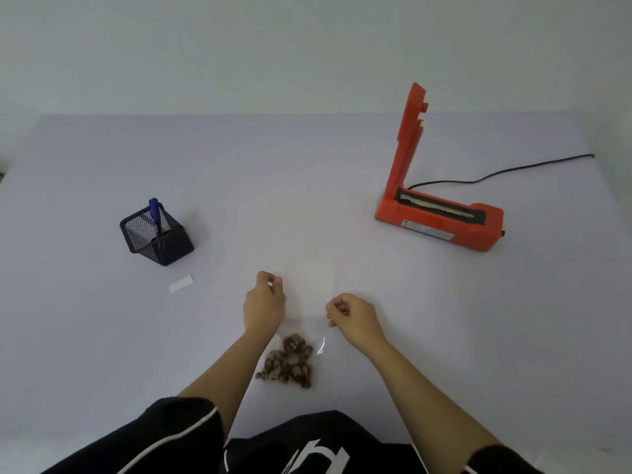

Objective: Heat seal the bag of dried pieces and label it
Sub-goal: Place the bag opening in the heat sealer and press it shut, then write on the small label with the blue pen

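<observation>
A clear plastic bag (316, 292) lies flat on the table in front of me, with brown dried pieces (289, 362) gathered at its near end. My left hand (263, 304) pinches the bag's left edge near the open far end. On the bag's right edge, my right hand (354, 318) pinches the plastic. An orange heat sealer (441, 217) stands at the right with its arm raised upright. A small white label (180, 283) lies on the table at the left. A blue pen (154, 212) stands in a black mesh holder (157, 237).
The sealer's black cord (506, 171) runs off to the right edge of the table. The pale table (273, 186) meets a plain wall behind. My dark sleeves and shirt fill the bottom of the view.
</observation>
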A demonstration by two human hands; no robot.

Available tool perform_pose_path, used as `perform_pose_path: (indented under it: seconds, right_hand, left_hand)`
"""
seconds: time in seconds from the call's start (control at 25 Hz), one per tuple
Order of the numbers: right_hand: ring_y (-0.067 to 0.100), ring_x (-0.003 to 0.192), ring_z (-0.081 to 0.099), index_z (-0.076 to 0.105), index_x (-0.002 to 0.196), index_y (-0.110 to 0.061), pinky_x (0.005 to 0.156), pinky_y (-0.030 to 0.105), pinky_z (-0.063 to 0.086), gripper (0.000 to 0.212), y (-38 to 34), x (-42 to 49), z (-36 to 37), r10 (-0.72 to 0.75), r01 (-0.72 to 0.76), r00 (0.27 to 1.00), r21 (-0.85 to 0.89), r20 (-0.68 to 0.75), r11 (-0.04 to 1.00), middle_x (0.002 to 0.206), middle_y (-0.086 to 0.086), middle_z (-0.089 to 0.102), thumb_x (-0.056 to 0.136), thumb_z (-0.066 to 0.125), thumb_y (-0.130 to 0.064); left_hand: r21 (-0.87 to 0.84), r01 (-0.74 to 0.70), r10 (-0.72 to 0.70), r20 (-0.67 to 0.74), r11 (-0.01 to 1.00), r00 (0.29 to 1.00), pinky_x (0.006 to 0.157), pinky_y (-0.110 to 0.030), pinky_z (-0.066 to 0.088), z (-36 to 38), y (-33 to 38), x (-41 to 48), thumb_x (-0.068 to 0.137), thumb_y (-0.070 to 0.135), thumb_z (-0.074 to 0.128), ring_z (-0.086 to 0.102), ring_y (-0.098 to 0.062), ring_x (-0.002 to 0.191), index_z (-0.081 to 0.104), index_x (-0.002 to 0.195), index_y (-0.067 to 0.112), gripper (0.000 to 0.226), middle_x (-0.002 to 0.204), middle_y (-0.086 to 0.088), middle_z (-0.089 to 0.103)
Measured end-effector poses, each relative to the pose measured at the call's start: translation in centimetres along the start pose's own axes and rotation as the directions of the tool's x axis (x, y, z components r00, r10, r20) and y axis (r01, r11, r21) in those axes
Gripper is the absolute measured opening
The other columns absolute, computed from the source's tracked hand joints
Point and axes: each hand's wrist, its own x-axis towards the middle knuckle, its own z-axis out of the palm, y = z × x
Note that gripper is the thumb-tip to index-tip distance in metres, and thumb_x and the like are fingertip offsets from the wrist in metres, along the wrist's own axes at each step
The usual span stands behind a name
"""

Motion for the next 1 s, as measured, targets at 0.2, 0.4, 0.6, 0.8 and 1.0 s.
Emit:
perform_pose_path:
  seconds: [0.2,0.4,0.6,0.8,1.0]
  right_hand:
    - [0.011,0.064,0.059,0.063,0.082,-0.013,0.057,0.011,0.042,0.01,0.2,0.6,1.3,-0.048,0.035,0.996,-0.155,-0.078,0.987,0.066,-0.004,0.062,0.088,0.058,-0.02]
    - [0.014,0.075,0.058,0.062,0.097,-0.009,0.065,0.018,0.041,0.017,-0.1,0.8,2.8,-0.054,0.015,0.986,-0.243,-0.156,0.97,0.082,0.001,0.063,0.088,0.058,-0.024]
    - [0.014,0.075,0.053,0.058,0.104,-0.008,0.074,0.025,0.043,0.021,-2.5,0.7,4.1,-0.192,0.077,0.93,-0.345,-0.313,0.935,0.083,0.002,0.059,0.089,0.055,-0.023]
    - [0.012,0.075,0.056,0.063,0.095,-0.009,0.075,0.022,0.045,0.012,-9.6,3.5,8.5,-0.437,0.348,0.87,-0.344,-0.227,0.872,0.089,0.008,0.066,0.088,0.054,-0.014]
    - [0.014,0.09,0.06,0.064,0.106,-0.01,0.087,0.027,0.048,0.022,-17.5,7.3,14.8,-0.528,0.47,0.842,-0.328,-0.112,0.82,0.106,0.01,0.066,0.092,0.05,-0.02]
  left_hand:
    - [0.208,-0.049,0.056,-0.028,0.977,0.998,0.069,-0.033,0.039,0.1,-0.9,1.4,0.096,0.021,0.039,0.052,-0.026,0.083,0.054,0.094,0.002,0.024,0.094,-0.013,0.056]
    - [0.149,-0.081,0.08,0.014,0.985,0.997,0.074,-0.031,0.039,-1.3,-2.3,1.8,0.097,0.026,0.042,0.054,-0.027,0.094,0.051,0.107,0.003,0.027,0.103,-0.012,0.055]
    - [-0.035,-0.186,0.182,-0.096,0.982,0.979,0.081,-0.031,0.043,-5.9,-4.4,1.6,0.096,0.026,0.044,0.057,-0.022,0.094,0.052,0.119,0.007,0.03,0.113,-0.01,0.058]
    - [-0.226,-0.246,0.117,-0.468,0.942,0.876,0.066,-0.025,0.038,-14.8,-7.3,2.2,0.094,0.014,0.044,0.053,-0.02,0.077,0.056,0.091,0.009,0.014,0.085,-0.006,0.058]
    - [-0.273,-0.021,-0.083,-0.365,0.962,0.927,0.078,-0.034,0.044,-20.0,-8.5,8.6,0.096,0.027,0.037,0.056,-0.027,0.091,0.058,0.103,0.0,0.035,0.093,-0.01,0.062]
